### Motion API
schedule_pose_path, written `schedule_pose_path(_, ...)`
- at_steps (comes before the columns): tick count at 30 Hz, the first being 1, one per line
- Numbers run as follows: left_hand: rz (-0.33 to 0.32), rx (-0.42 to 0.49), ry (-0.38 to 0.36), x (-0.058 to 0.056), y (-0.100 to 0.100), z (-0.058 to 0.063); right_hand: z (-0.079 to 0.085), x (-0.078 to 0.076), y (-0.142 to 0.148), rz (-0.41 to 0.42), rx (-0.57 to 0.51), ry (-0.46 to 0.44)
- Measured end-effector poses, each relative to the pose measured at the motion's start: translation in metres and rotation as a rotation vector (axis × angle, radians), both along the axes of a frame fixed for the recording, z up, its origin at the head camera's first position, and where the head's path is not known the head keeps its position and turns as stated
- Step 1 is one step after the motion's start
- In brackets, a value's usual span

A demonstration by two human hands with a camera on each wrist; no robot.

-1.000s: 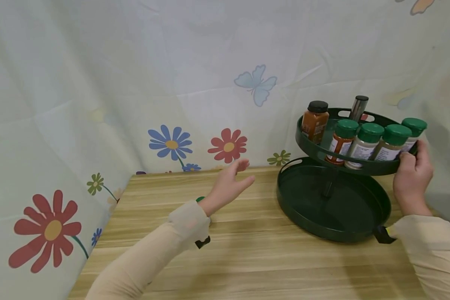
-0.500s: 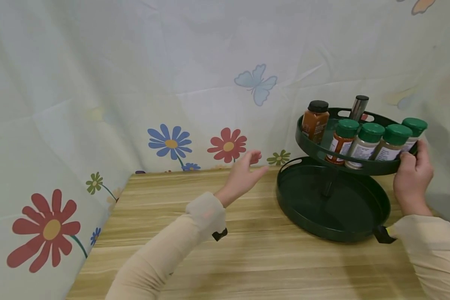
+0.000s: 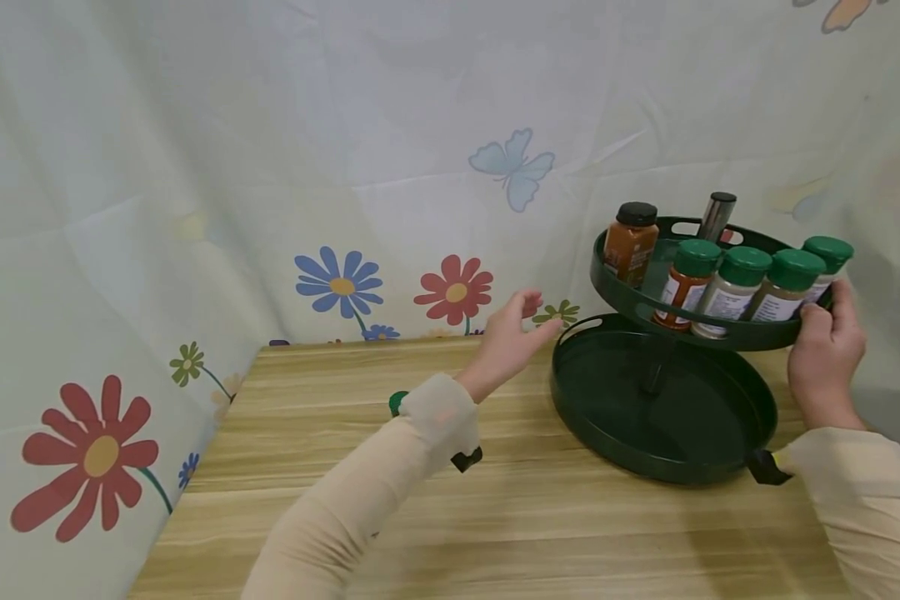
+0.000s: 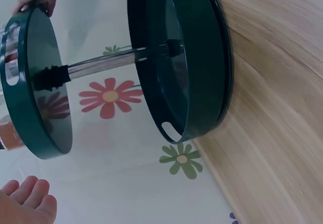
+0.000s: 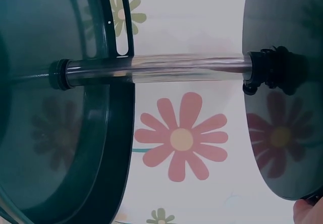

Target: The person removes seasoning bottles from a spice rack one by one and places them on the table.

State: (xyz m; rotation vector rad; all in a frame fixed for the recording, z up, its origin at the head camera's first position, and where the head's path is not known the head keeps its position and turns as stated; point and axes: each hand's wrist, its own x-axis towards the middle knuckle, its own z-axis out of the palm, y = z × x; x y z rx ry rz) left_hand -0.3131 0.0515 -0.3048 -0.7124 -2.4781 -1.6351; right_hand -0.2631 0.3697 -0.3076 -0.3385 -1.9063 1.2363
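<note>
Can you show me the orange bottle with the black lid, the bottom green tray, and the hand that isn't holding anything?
Orange bottle [image 3: 630, 250]: head view, on its body below the black lid.
Bottom green tray [image 3: 693, 421]: head view, on its bare floor.
Left hand [image 3: 506, 342]: head view, on its middle.

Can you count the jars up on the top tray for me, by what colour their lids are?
Green-lidded jars: 4
Black-lidded jar: 1
Total: 5
</note>
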Motion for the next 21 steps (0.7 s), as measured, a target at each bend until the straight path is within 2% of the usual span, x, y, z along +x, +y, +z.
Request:
schedule_pose_path(11, 0.021, -0.011, 0.029, -0.005, 0.015, 0.006, -0.001, -0.006, 0.008, 0.025, 0.002, -0.038)
schedule_pose_path(21, 0.004, -0.008, 0.022, -0.001, 0.024, 0.015, -0.001, -0.006, 0.014, 0.081, 0.019, -0.045)
